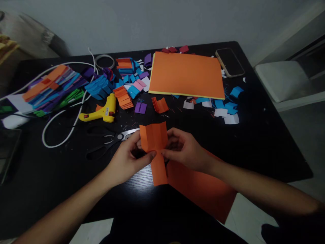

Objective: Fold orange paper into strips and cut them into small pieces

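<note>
One folded orange paper (157, 145) was above the table (254, 135), between the left hand (129, 159) and the right hand (186, 147), each pinching a side. Its long axis ran near to far, neither hand clearly closer.

A grey wall (203, 23) rises behind the black worktop (266, 145). Pale floor (95, 230) shows below the worktop's near edge; blurred white furniture (281, 78) stands right of it. Dim light leaves glare (142, 181) on the worktop.

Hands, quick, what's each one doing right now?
Left hand: closed, holding the creased orange paper.
Right hand: closed, holding the same paper's other side.
</note>
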